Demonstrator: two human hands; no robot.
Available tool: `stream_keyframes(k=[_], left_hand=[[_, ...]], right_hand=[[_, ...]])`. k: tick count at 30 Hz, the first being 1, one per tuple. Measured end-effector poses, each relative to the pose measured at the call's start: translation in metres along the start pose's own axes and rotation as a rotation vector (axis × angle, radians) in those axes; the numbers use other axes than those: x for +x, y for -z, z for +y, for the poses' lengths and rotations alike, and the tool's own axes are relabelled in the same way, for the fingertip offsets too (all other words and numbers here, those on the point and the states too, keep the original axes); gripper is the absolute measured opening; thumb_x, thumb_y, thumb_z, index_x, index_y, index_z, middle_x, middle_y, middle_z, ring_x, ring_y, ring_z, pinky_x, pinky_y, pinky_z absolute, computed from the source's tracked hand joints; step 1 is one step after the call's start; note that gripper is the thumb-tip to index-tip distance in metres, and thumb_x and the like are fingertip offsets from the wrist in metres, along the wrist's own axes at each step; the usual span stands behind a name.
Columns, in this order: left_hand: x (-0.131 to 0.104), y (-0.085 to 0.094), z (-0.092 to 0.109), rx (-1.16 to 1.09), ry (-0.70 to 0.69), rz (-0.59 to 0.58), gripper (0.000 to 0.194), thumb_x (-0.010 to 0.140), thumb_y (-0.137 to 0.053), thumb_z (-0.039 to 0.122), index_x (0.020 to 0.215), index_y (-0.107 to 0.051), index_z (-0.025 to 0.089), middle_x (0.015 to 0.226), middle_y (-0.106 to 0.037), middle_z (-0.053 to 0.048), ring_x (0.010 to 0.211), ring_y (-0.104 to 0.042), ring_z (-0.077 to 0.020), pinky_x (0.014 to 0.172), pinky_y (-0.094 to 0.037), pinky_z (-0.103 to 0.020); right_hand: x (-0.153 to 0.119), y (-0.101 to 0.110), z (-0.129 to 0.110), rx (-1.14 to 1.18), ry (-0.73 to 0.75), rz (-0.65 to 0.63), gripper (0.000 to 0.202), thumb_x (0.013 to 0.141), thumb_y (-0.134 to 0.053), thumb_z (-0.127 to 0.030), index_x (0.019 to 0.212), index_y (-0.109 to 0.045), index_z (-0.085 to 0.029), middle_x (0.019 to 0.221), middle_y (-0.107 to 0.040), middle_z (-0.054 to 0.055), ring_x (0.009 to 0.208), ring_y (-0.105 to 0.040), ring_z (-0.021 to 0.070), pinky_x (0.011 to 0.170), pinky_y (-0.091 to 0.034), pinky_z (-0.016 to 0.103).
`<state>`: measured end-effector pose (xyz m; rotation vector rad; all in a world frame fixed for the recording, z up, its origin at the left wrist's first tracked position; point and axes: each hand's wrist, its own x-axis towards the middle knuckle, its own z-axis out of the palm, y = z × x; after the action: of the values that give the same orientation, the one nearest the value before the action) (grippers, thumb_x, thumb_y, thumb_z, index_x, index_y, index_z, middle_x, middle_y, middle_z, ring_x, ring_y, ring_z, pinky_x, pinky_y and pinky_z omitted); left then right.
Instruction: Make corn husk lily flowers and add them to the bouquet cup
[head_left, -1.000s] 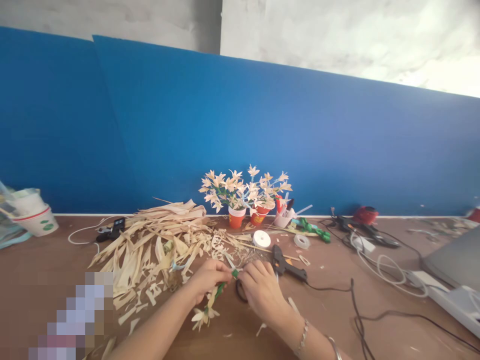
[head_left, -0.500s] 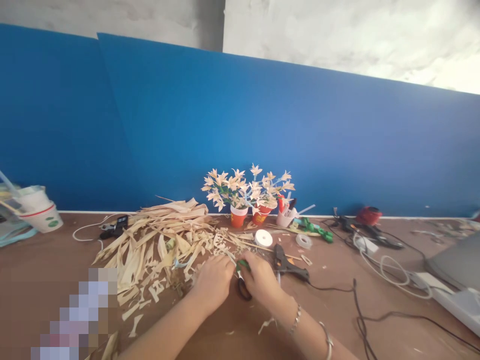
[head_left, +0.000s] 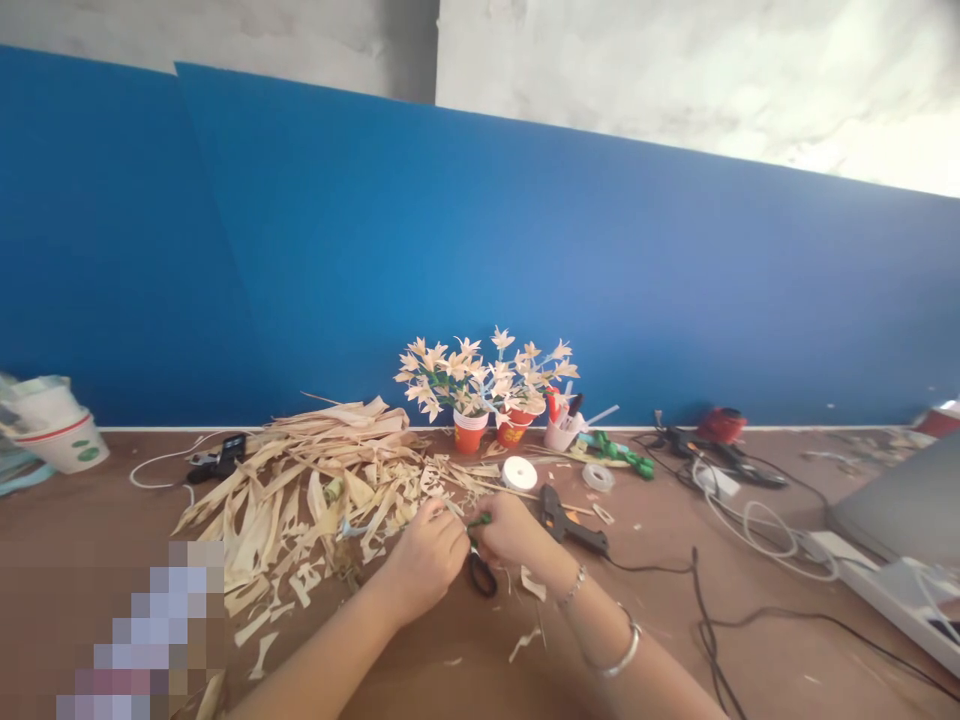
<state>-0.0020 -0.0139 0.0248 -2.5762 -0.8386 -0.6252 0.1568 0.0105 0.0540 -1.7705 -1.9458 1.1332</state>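
My left hand [head_left: 429, 552] is closed in a pinch around something too small to make out. Close beside it, my right hand [head_left: 514, 535] has its fingers closed on a small green strip [head_left: 480, 520], which shows between the two hands. Just below the fingertips lies a black scissor handle [head_left: 482, 576] on the brown table; the rest of the scissors is hidden. A white roll [head_left: 519, 473] sits beyond my right hand, and a black glue gun [head_left: 570, 525] lies to its right.
Dried husks [head_left: 315, 470] and scraps spread over the left. Behind stand two red cups, a left one [head_left: 470, 435] and a right one [head_left: 514, 430], with pale flowers [head_left: 469, 370]. A clear tape roll [head_left: 598, 478], cables [head_left: 701, 600] and a white power strip [head_left: 892, 600] lie right.
My right hand has turned slightly and its fingers sit lower around the green strip. My left hand remains in its pinch. The whole view has shifted a little.
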Motion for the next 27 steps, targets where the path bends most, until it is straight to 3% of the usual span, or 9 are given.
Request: stream_keyframes(k=[7, 17, 20, 22, 25, 26, 27], left_hand=[[0.000, -0.003, 0.005, -0.058, 0.039, 0.068, 0.023, 0.082, -0.037, 0.004, 0.076, -0.056, 0.017, 0.070, -0.054, -0.003, 0.071, -0.047, -0.0174, 0.091, -0.031, -0.040], [0.001, -0.007, 0.009, -0.085, 0.068, 0.019, 0.021, 0.074, -0.044, 0.002, 0.079, -0.057, 0.017, 0.070, -0.056, -0.003, 0.072, -0.050, -0.0185, 0.093, -0.031, -0.042], [0.001, -0.008, 0.009, -0.128, 0.139, -0.022, 0.020, 0.070, -0.047, 0.002, 0.078, -0.058, 0.016, 0.073, -0.058, -0.004, 0.075, -0.052, -0.0198, 0.093, -0.031, -0.043], [0.001, -0.006, 0.007, -0.188, 0.220, -0.036, 0.020, 0.072, -0.047, 0.003, 0.079, -0.059, 0.017, 0.075, -0.060, -0.005, 0.077, -0.053, -0.0203, 0.092, -0.031, -0.043], [0.002, 0.002, 0.002, -0.321, 0.376, -0.025, 0.023, 0.076, -0.046, 0.004, 0.082, -0.062, 0.019, 0.078, -0.063, -0.004, 0.078, -0.055, -0.0194, 0.090, -0.032, -0.042], [0.003, 0.005, 0.000, -0.372, 0.429, -0.016, 0.024, 0.076, -0.045, 0.004, 0.081, -0.062, 0.020, 0.078, -0.064, -0.003, 0.079, -0.056, -0.0187, 0.089, -0.033, -0.040], [0.005, 0.009, -0.001, -0.418, 0.485, -0.008, 0.024, 0.077, -0.045, 0.004, 0.079, -0.062, 0.020, 0.078, -0.064, -0.002, 0.078, -0.056, -0.0183, 0.088, -0.033, -0.040]], right_hand=[[0.005, 0.007, -0.002, 0.049, -0.084, -0.117, 0.018, 0.056, -0.044, -0.003, 0.047, -0.046, -0.019, 0.034, -0.050, -0.002, 0.038, -0.056, 0.0174, 0.039, -0.046, 0.025], [0.007, 0.009, -0.005, -0.032, -0.099, -0.139, 0.019, 0.056, -0.048, -0.004, 0.043, -0.050, -0.017, 0.036, -0.055, 0.001, 0.038, -0.058, 0.0179, 0.040, -0.045, 0.023], [0.007, 0.009, -0.010, -0.107, -0.052, -0.019, 0.017, 0.058, -0.050, -0.004, 0.047, -0.055, -0.016, 0.046, -0.061, 0.006, 0.048, -0.062, 0.0209, 0.049, -0.046, 0.026], [0.001, 0.010, -0.016, -0.156, 0.013, 0.132, 0.015, 0.064, -0.051, -0.006, 0.065, -0.063, -0.015, 0.068, -0.068, 0.011, 0.070, -0.065, 0.0242, 0.063, -0.047, 0.030], [-0.019, 0.013, -0.024, -0.185, 0.325, 0.430, 0.023, 0.076, -0.050, -0.014, 0.096, -0.061, -0.015, 0.096, -0.066, 0.012, 0.094, -0.058, 0.0230, 0.080, -0.042, 0.032], [-0.027, 0.013, -0.025, -0.172, 0.473, 0.484, 0.022, 0.077, -0.050, -0.017, 0.096, -0.061, -0.016, 0.094, -0.066, 0.010, 0.091, -0.058, 0.0212, 0.079, -0.042, 0.030], [-0.035, 0.014, -0.025, -0.148, 0.563, 0.456, 0.018, 0.078, -0.050, -0.019, 0.091, -0.062, -0.017, 0.088, -0.066, 0.008, 0.083, -0.059, 0.0185, 0.074, -0.043, 0.027]])
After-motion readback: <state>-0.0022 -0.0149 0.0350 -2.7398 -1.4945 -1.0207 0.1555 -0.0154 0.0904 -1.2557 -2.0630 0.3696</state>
